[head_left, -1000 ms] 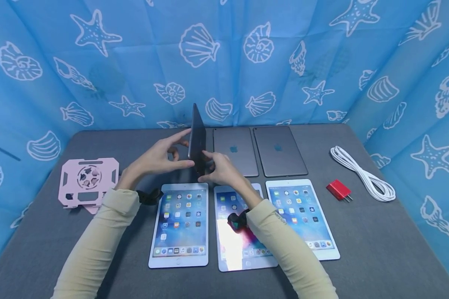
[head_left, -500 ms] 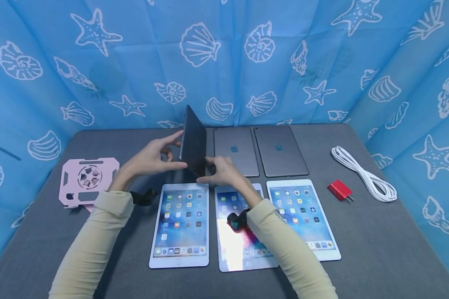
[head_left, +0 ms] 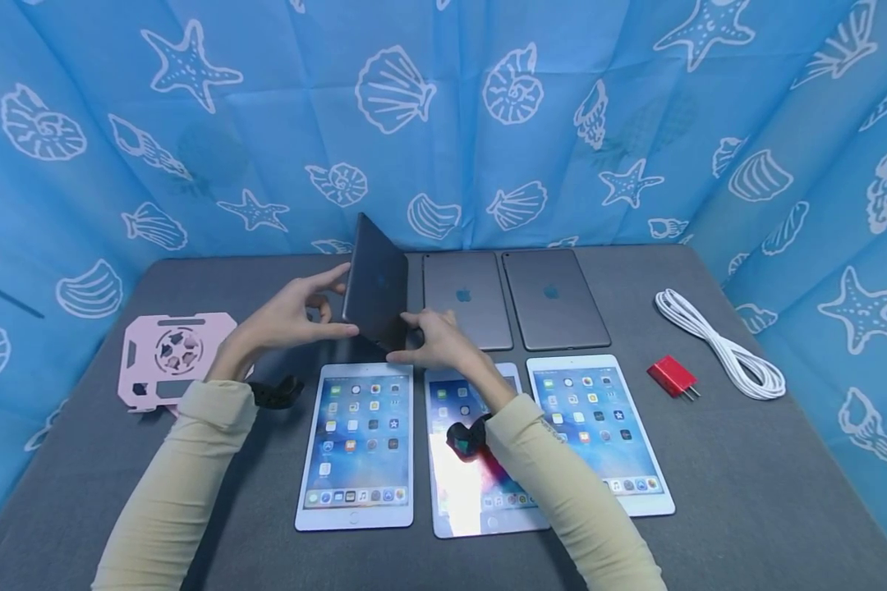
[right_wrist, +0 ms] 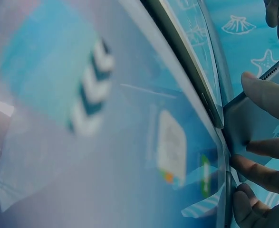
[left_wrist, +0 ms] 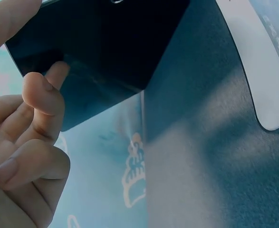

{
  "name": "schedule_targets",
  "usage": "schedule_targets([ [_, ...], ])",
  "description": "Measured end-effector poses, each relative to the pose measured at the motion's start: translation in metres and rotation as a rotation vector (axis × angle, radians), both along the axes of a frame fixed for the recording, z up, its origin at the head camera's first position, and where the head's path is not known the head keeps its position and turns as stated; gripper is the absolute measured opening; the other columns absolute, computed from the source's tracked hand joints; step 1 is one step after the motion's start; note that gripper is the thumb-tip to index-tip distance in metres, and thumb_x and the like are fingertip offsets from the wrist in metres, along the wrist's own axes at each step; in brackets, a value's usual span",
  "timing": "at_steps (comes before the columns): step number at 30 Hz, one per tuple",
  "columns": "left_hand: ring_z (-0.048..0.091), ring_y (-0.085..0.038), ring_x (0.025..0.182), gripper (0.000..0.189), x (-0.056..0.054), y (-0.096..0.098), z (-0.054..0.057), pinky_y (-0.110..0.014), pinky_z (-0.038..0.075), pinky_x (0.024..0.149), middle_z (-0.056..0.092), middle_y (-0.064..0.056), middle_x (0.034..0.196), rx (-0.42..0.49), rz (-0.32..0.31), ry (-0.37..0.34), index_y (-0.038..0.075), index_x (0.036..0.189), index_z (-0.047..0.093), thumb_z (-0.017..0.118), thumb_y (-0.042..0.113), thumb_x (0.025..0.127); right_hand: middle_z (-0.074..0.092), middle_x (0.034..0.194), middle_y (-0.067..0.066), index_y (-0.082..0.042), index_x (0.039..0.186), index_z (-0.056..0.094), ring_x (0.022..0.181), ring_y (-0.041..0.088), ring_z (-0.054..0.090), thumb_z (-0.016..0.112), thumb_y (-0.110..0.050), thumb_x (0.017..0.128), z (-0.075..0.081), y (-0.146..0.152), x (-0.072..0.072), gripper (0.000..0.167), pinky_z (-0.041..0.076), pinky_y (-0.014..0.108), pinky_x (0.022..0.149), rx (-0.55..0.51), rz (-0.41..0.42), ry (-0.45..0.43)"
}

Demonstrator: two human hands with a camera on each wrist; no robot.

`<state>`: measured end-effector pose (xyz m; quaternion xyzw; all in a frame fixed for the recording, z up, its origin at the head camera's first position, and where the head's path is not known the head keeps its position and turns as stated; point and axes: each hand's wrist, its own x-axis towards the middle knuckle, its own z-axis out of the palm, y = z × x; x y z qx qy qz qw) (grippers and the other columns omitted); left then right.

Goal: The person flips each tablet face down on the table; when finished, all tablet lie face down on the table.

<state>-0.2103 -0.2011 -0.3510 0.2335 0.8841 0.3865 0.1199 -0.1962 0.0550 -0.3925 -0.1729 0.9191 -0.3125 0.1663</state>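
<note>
A dark grey tablet (head_left: 375, 287) leans on edge at the back of the table, its back with a faint logo showing in the head view. My left hand (head_left: 288, 316) holds its left side between the thumb and index finger. The black glossy front of the tablet (left_wrist: 115, 52) reflects a finger in the left wrist view. With its thumb and fingers my right hand (head_left: 436, 338) grips the lower right corner. The right wrist view shows that thumb (right_wrist: 267, 95) at the edge with the port, and fingers against the back.
Two grey tablets lie face down, a near one (head_left: 466, 308) and a farther-right one (head_left: 554, 300). In front are lit white tablets at left (head_left: 358, 443), middle (head_left: 443, 406) and right (head_left: 599, 423). A pink stand (head_left: 151, 353), red charger plug (head_left: 673, 377) and white cable (head_left: 717, 341) flank them.
The grey tablet has tipped to the left, so more of its back shows. My left hand has moved left and slightly down with it; the right hand has barely moved.
</note>
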Motion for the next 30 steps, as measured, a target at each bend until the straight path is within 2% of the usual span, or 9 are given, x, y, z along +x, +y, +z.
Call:
schedule_targets([
  [7,0.057,-0.012,0.070,0.098,-0.002,-0.007,-0.005,-0.028,0.048,0.067,0.054,-0.013,0.122,0.019,0.026,-0.036,0.011,0.164,0.022,0.083,0.023,0.087,0.055,0.149,0.017,-0.006,0.154,0.044,0.126,0.033,0.042,0.082,-0.034,0.088,-0.001,-0.002,0.001,0.081,0.042,0.049,0.109,-0.014,-0.014,-0.001],
  [13,0.056,-0.011,0.069,0.099,-0.004,-0.010,-0.011,-0.027,0.047,0.066,0.054,-0.012,0.116,0.026,0.037,-0.054,0.009,0.163,0.022,0.083,0.021,0.087,0.054,0.148,0.018,-0.004,0.153,0.043,0.128,0.034,0.043,0.080,-0.031,0.090,-0.003,-0.002,0.001,0.078,0.041,0.049,0.111,-0.009,-0.022,0.025],
  [20,0.054,-0.008,0.069,0.102,-0.004,-0.015,-0.022,-0.026,0.046,0.067,0.053,-0.011,0.116,-0.002,0.050,-0.089,0.005,0.164,0.017,0.082,0.024,0.088,0.052,0.149,0.021,-0.003,0.153,0.044,0.129,0.036,0.042,0.080,-0.029,0.090,-0.004,0.000,0.001,0.077,0.042,0.049,0.109,-0.013,-0.040,0.031],
  [24,0.054,-0.008,0.069,0.103,-0.004,-0.018,-0.030,-0.026,0.047,0.065,0.053,-0.012,0.116,-0.009,0.060,-0.116,0.003,0.163,0.016,0.082,0.024,0.087,0.052,0.146,0.021,-0.004,0.153,0.045,0.123,0.033,0.044,0.080,-0.028,0.090,-0.003,0.001,0.001,0.076,0.043,0.046,0.104,-0.007,-0.035,0.040],
  [30,0.053,-0.008,0.067,0.103,-0.005,-0.023,-0.041,-0.025,0.046,0.062,0.054,-0.011,0.112,-0.047,0.066,-0.115,0.000,0.162,0.018,0.083,0.024,0.087,0.051,0.147,0.019,-0.005,0.153,0.045,0.123,0.033,0.044,0.078,-0.028,0.092,-0.002,0.001,0.000,0.073,0.043,0.046,0.105,0.006,-0.023,0.032],
])
